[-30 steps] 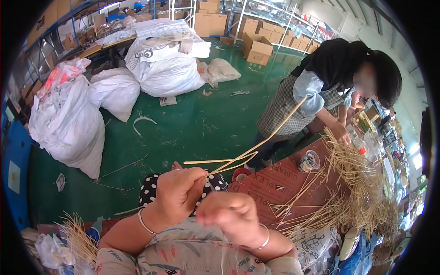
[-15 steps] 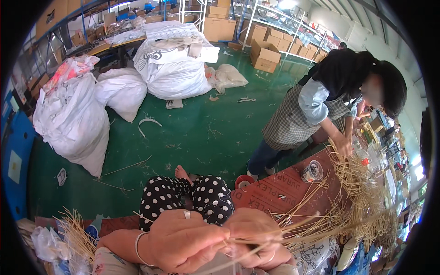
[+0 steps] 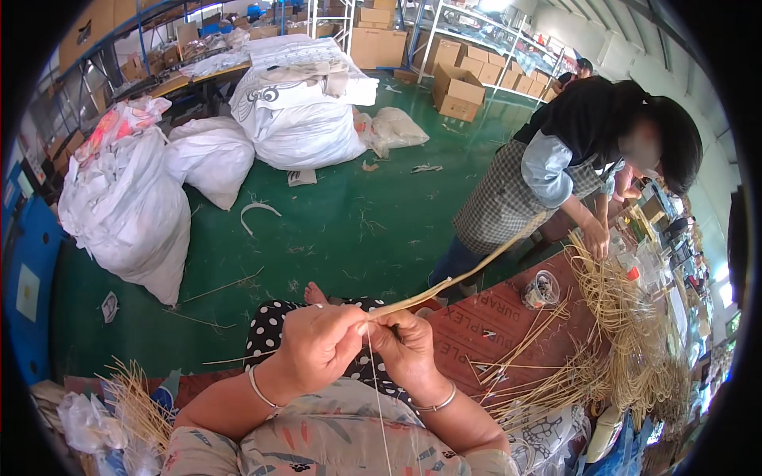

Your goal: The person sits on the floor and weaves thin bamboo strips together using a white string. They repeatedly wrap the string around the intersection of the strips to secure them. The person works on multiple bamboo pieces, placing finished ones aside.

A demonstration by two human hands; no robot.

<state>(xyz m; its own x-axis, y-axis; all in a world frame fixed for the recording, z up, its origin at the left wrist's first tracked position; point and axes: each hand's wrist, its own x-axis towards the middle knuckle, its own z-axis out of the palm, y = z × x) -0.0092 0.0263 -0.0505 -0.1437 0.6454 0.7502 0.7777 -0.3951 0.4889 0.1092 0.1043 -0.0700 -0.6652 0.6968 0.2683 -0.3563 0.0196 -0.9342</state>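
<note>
A pale tan cane strand (image 3: pixel 429 294), seemingly doubled or bundled near my fingers, runs from my hands up to the right. My left hand (image 3: pixel 317 343) is closed, thumb and fingertips pinching the strand's near end. Right beside it, my right hand (image 3: pixel 407 349) is also closed, its fingertips pinching the same end. The two hands touch or nearly touch in front of my lap. From between the fingers a thin pale thread (image 3: pixel 376 389) drops across my patterned top. What exactly lies between the fingertips is hidden.
To the right, a reddish-brown board (image 3: pixel 460 337) carries loose cane sticks, a clear tub (image 3: pixel 541 290) and a large heap of bent cane (image 3: pixel 635 333). A co-worker (image 3: pixel 548 170) bends over that heap. More sticks (image 3: pixel 135 401) stand at the lower left. Stuffed white sacks (image 3: pixel 127 214) sit on the green floor.
My hands have moved away from me and slightly left, fingertips now together. The cane strand has swung from low on the right to pointing up and right. The thread now shows hanging down.
</note>
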